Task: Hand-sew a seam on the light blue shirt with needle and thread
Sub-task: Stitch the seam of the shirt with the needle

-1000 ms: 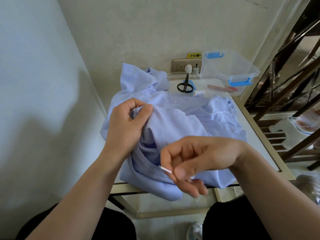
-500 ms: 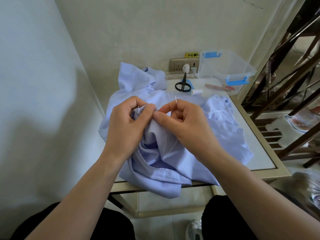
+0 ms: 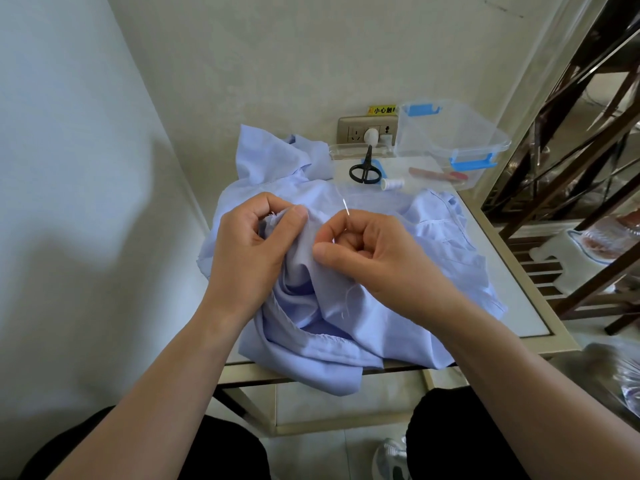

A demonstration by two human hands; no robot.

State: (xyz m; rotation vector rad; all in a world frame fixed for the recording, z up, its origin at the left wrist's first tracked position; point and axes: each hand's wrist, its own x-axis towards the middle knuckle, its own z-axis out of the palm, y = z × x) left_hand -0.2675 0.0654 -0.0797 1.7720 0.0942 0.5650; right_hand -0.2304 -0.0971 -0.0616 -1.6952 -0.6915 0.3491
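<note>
- Head view: your left hand (image 3: pixel 249 251) is curled, thumb and fingers pinching a raised fold of the light blue shirt (image 3: pixel 346 327); a frayed raw edge shows at the pinch.
- Your right hand (image 3: pixel 374 251) is curled tight just beside it, gripping the needle (image 3: pixel 345 206) between thumb and forefinger. The thin steel shaft sticks up past the forefinger, tilted slightly left.
- The right thumb tip lies against the same fold, close to the left thumb.
- A fine white thread (image 3: pixel 347 299) lies loose on the cloth below the right hand; where it joins the needle cannot be made out.
- The shirt is crumpled in a heap on the white table (image 3: pixel 540 327), creased deeply between your hands. One puckered, stitched edge runs along the near side, and a lobe of cloth hangs over the near table edge.
- Beyond the shirt: black scissors (image 3: pixel 366 168), a white thread spool (image 3: pixel 393 183) just beside them, and a clear box with blue clips (image 3: pixel 450 133) against the wall.
</note>
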